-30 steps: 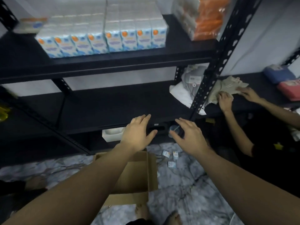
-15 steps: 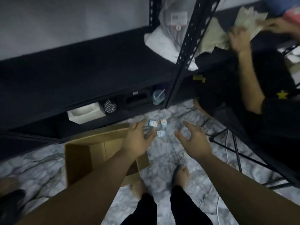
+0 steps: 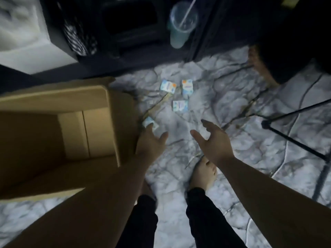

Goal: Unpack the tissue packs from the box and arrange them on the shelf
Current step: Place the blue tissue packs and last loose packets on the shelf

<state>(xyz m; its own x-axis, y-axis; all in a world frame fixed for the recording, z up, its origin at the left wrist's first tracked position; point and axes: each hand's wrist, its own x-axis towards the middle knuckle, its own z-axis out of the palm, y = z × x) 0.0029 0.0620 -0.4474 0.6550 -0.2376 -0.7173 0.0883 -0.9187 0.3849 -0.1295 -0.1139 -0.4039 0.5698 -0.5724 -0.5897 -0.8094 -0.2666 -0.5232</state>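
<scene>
Marbled floor (image 3: 232, 158), small boxy tissue packs (image 3: 180, 105)

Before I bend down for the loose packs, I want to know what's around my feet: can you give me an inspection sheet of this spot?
Surface: marble-pattern floor, dimly lit.
Job's things: four tissue packs lie loose on the floor, at and; the cardboard box stands open beside them, and the part of its inside in view looks empty.
Clutter: a plastic cup with a straw under the shelf.
Hands: left hand open, fingertips at the nearest pack; right hand open, holding nothing.
Cables: one thin cable curves across the floor on the right.
Surroundings: a black stand leg on the right; bare foot below the hands.
</scene>
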